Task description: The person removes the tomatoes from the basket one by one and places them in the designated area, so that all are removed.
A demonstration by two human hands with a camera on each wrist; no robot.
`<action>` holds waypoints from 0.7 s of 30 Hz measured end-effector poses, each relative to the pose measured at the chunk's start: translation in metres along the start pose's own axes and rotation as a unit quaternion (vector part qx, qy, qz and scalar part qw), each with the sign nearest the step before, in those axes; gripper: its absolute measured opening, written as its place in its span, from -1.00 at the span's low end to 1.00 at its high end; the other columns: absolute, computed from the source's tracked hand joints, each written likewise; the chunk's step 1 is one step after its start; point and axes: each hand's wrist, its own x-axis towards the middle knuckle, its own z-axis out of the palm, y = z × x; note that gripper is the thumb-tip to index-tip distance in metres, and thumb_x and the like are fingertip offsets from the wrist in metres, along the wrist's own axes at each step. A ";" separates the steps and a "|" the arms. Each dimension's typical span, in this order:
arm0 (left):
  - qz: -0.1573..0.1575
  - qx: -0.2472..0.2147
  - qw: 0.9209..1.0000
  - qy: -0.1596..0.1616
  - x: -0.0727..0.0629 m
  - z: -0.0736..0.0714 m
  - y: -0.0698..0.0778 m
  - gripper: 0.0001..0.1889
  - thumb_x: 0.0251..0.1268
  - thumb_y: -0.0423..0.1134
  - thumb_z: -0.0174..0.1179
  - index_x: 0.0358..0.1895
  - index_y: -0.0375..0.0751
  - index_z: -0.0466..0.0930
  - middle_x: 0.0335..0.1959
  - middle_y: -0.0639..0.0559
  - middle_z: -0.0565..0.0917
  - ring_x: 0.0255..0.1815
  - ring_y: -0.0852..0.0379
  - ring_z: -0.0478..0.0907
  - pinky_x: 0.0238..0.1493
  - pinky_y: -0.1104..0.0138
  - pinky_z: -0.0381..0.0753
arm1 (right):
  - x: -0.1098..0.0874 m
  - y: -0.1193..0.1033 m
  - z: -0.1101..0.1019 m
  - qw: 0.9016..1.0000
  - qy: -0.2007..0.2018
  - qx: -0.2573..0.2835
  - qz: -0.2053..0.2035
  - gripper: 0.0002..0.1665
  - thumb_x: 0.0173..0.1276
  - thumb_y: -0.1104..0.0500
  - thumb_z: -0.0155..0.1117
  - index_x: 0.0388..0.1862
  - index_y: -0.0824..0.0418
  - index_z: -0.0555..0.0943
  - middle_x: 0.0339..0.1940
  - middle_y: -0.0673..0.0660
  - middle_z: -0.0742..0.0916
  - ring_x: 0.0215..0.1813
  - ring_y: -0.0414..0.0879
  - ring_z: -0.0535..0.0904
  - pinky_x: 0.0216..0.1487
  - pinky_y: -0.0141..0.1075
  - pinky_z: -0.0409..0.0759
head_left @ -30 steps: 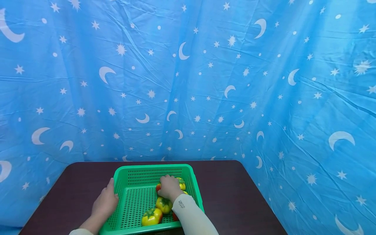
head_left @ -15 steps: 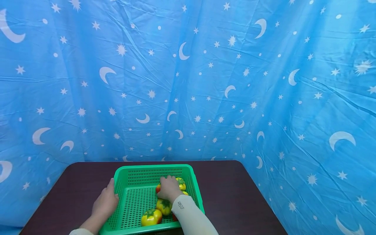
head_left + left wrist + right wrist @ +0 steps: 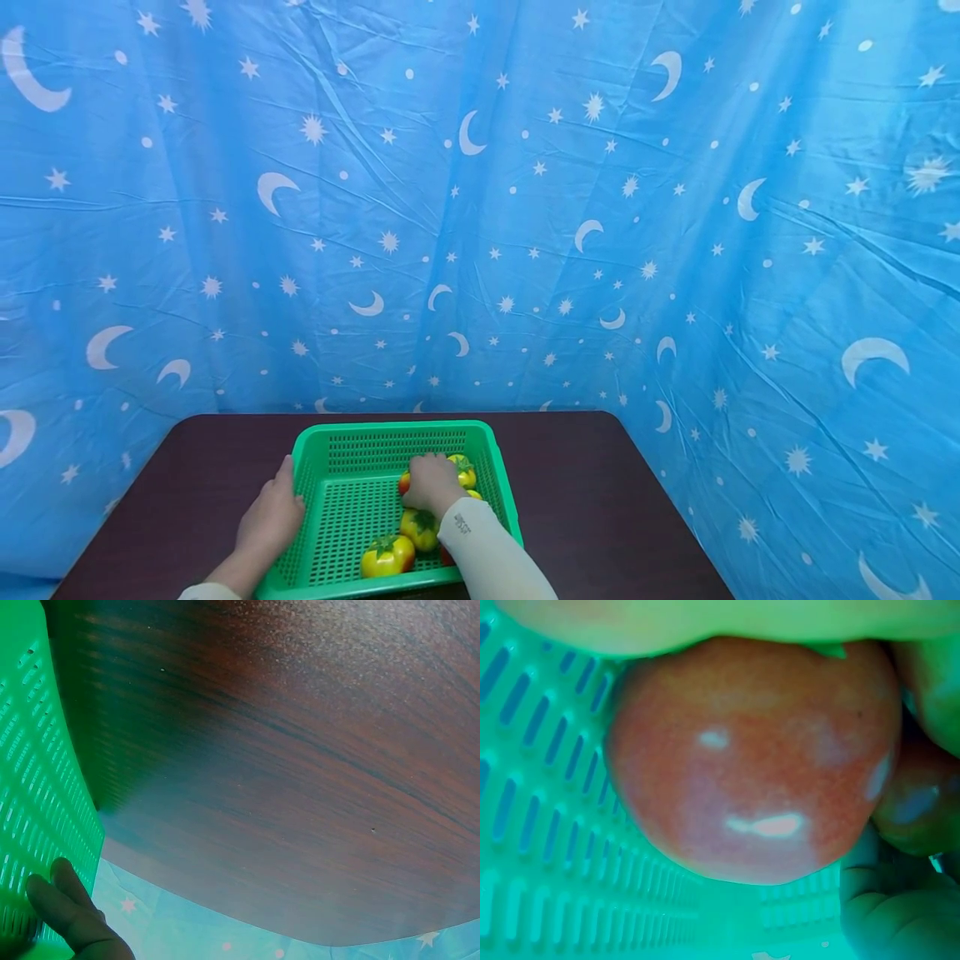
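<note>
A green plastic basket [image 3: 397, 425] sits on the dark table, with several yellow-and-red tomatoes along its right side. My left hand [image 3: 268, 518] holds the basket's left side, the thumb at the rim. In the left wrist view, its fingers [image 3: 67, 904] lie along the perforated outer wall. My right hand [image 3: 433, 483] reaches into the basket and grips a tomato [image 3: 404, 482], which it mostly covers. Nearer the front are a yellow tomato [image 3: 387, 556] and a greenish-yellow tomato [image 3: 421, 528]. A large red tomato [image 3: 757, 757] fills the right wrist view, fingers [image 3: 900, 915] beyond it.
Another tomato [image 3: 462, 471] lies just beyond the right hand, by the basket's right wall. Dark wooden table surface [image 3: 577, 500] extends on both sides of the basket. A blue curtain [image 3: 510, 208] with moons and stars hangs behind and around the table.
The view has shifted very slightly. Both hands, the basket and the tomatoes stay practically where they were.
</note>
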 end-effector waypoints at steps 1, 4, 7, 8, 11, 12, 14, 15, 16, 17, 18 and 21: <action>0.001 0.000 1.000 0.002 0.000 0.000 0.000 -0.21 0.47 -0.36 -0.01 0.57 -0.50 -0.27 0.26 -0.63 0.36 0.18 -0.50 0.45 -0.06 -0.17 0.59 | 0.000 0.000 0.000 1.000 0.001 0.002 0.000 -0.51 0.19 -0.09 0.48 0.05 0.06 0.66 -0.05 0.03 0.73 0.01 0.00 0.57 0.08 -0.12 0.61; 0.001 0.000 1.000 0.005 0.000 0.001 0.000 -0.22 0.47 -0.36 -0.01 0.57 -0.50 -0.26 0.24 -0.63 0.37 0.17 -0.50 0.46 -0.07 -0.16 0.60 | 0.000 0.001 -0.003 1.000 0.011 0.019 -0.002 -0.50 0.16 -0.05 0.51 0.05 0.09 0.66 -0.03 0.06 0.72 -0.01 0.01 0.55 0.02 -0.11 0.63; 0.000 0.000 1.000 0.003 0.000 0.001 0.000 -0.21 0.47 -0.36 0.00 0.57 -0.50 -0.26 0.25 -0.62 0.36 0.17 -0.50 0.46 -0.10 -0.15 0.60 | 0.000 0.003 -0.008 0.999 0.022 0.037 -0.009 -0.50 0.15 0.00 0.53 0.05 0.12 0.66 -0.02 0.08 0.73 0.01 0.02 0.57 0.06 -0.13 0.65; 0.000 0.000 1.000 0.002 0.000 0.000 0.000 -0.21 0.47 -0.36 0.00 0.57 -0.50 -0.27 0.25 -0.62 0.36 0.17 -0.50 0.46 -0.10 -0.15 0.60 | -0.001 0.004 -0.011 0.999 0.025 0.045 -0.010 -0.51 0.13 0.02 0.54 0.03 0.11 0.67 -0.03 0.08 0.73 0.00 0.02 0.57 0.04 -0.15 0.65; -0.001 0.001 1.000 0.001 0.001 0.000 0.000 -0.21 0.47 -0.36 0.00 0.57 -0.51 -0.27 0.25 -0.63 0.36 0.16 -0.50 0.47 -0.12 -0.13 0.61 | -0.001 0.005 -0.017 0.998 0.026 0.063 -0.013 -0.51 0.15 0.04 0.54 0.06 0.12 0.67 -0.01 0.08 0.72 0.02 0.02 0.57 0.03 -0.18 0.65; -0.001 0.001 1.000 0.000 0.001 0.000 0.000 -0.20 0.47 -0.36 0.01 0.57 -0.51 -0.27 0.25 -0.63 0.36 0.16 -0.50 0.47 -0.13 -0.13 0.61 | -0.001 0.006 -0.019 0.997 0.025 0.069 -0.013 -0.51 0.15 0.05 0.54 0.07 0.11 0.66 -0.01 0.08 0.72 0.02 0.03 0.56 -0.01 -0.19 0.65; -0.002 0.002 1.000 -0.001 0.001 -0.001 0.000 -0.20 0.47 -0.36 0.01 0.57 -0.51 -0.27 0.26 -0.63 0.35 0.16 -0.50 0.47 -0.13 -0.13 0.61 | -0.001 0.007 -0.021 0.997 0.024 0.076 -0.015 -0.48 0.16 0.05 0.54 0.11 0.10 0.65 0.02 0.07 0.73 0.06 0.03 0.57 0.00 -0.20 0.65; -0.002 0.002 1.000 -0.001 0.001 -0.001 0.000 -0.20 0.47 -0.36 0.02 0.57 -0.51 -0.27 0.26 -0.63 0.35 0.16 -0.49 0.47 -0.13 -0.13 0.61 | -0.001 0.007 -0.022 0.996 0.024 0.079 -0.017 -0.46 0.16 0.06 0.54 0.13 0.11 0.65 0.03 0.07 0.73 0.07 0.03 0.57 0.02 -0.20 0.65; -0.003 0.003 1.000 -0.002 0.001 -0.001 0.000 -0.20 0.47 -0.36 0.02 0.57 -0.51 -0.27 0.26 -0.63 0.35 0.16 -0.49 0.47 -0.12 -0.13 0.61 | -0.002 0.008 -0.023 0.996 0.024 0.079 -0.019 -0.44 0.16 0.06 0.54 0.15 0.11 0.64 0.05 0.07 0.73 0.09 0.03 0.58 0.05 -0.20 0.65; -0.003 0.002 1.000 -0.003 0.001 -0.001 0.000 -0.20 0.47 -0.36 0.02 0.57 -0.51 -0.27 0.26 -0.63 0.35 0.17 -0.50 0.47 -0.10 -0.14 0.61 | -0.002 0.008 -0.025 0.996 0.026 0.079 -0.021 -0.43 0.16 0.06 0.54 0.16 0.11 0.64 0.06 0.06 0.73 0.10 0.02 0.58 0.06 -0.21 0.65; -0.004 0.002 1.000 -0.004 0.001 0.000 0.000 -0.20 0.47 -0.36 0.02 0.57 -0.51 -0.27 0.26 -0.62 0.35 0.16 -0.49 0.47 -0.10 -0.14 0.60 | -0.003 0.009 -0.026 0.996 0.027 0.082 -0.023 -0.43 0.16 0.06 0.54 0.17 0.11 0.65 0.07 0.06 0.73 0.09 0.02 0.58 0.04 -0.23 0.66; -0.006 0.000 1.000 -0.007 0.001 0.000 0.000 -0.20 0.48 -0.35 0.01 0.57 -0.50 -0.28 0.26 -0.62 0.35 0.18 -0.50 0.45 -0.06 -0.17 0.59 | -0.005 0.013 -0.031 0.993 0.033 0.107 -0.031 -0.42 0.15 0.10 0.54 0.17 0.15 0.65 0.06 0.09 0.72 0.03 0.01 0.56 -0.06 -0.25 0.66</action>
